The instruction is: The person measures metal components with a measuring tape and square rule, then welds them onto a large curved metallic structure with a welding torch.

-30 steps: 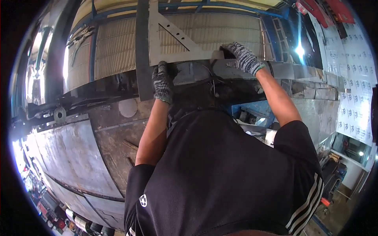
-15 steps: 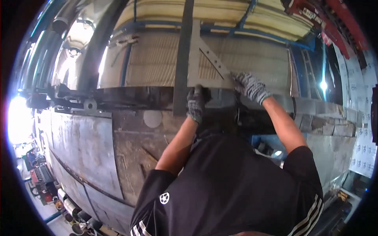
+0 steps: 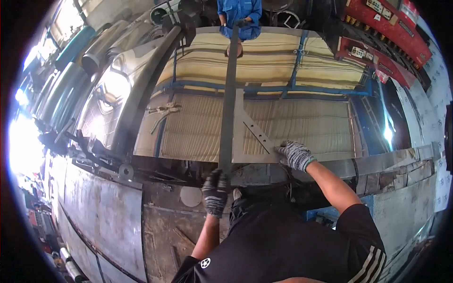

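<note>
A shiny reflective metal sheet (image 3: 188, 127) lies in front of me. A long dark flat bar (image 3: 229, 104) crosses it from front to back. My gloved left hand (image 3: 215, 193) is closed on the bar's near end. Against the bar's right side lies a pale metal set square (image 3: 239, 137) with a slanted edge and small holes. My gloved right hand (image 3: 295, 154) grips the square's lower right corner, its fingertips partly hidden.
Across the sheet a person in blue (image 3: 239, 12) has a gloved hand at the bar's far end. A dark beam (image 3: 146, 89) lies to the left, beside metal rolls (image 3: 71, 94). Red machinery (image 3: 391, 28) stands at the far right.
The view has tilted up, showing the co-worker and the sheet's far edge. My left hand has moved from the square's near edge to the bar's near end. My right hand remains at the square's corner.
</note>
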Demonstrator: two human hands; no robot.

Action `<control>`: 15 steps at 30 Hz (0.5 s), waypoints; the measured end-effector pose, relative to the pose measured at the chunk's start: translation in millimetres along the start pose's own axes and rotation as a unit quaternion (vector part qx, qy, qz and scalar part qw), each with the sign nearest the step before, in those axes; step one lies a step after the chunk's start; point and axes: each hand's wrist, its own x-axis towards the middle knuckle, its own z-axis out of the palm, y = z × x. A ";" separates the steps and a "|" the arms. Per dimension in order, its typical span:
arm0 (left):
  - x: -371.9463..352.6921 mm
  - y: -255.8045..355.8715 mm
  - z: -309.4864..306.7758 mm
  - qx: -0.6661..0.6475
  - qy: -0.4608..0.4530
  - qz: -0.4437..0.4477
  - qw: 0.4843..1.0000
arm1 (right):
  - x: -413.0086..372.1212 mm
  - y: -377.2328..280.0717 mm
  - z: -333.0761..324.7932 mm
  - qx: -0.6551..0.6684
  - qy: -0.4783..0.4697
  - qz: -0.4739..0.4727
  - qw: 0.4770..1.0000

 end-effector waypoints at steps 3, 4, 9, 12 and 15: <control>26.3 11.1 -28.4 0.140 0.083 0.037 0.986 | 3.9 12.0 21.3 -0.022 0.047 -0.030 0.998; 35.8 5.8 -38.2 0.224 0.021 -0.025 0.974 | 6.0 16.3 26.4 -0.017 0.044 -0.030 0.998; 70.6 -83.1 -76.7 0.410 -0.241 0.122 0.871 | 6.5 17.5 27.6 0.078 0.022 -0.029 0.996; 77.1 -63.7 -53.5 0.128 -0.256 -0.043 0.957 | 3.5 1.1 -0.8 0.085 -0.012 0.019 0.996; 75.5 -36.0 -39.7 0.168 -0.287 0.002 0.943 | 1.2 -4.3 -12.7 0.090 -0.005 0.006 0.996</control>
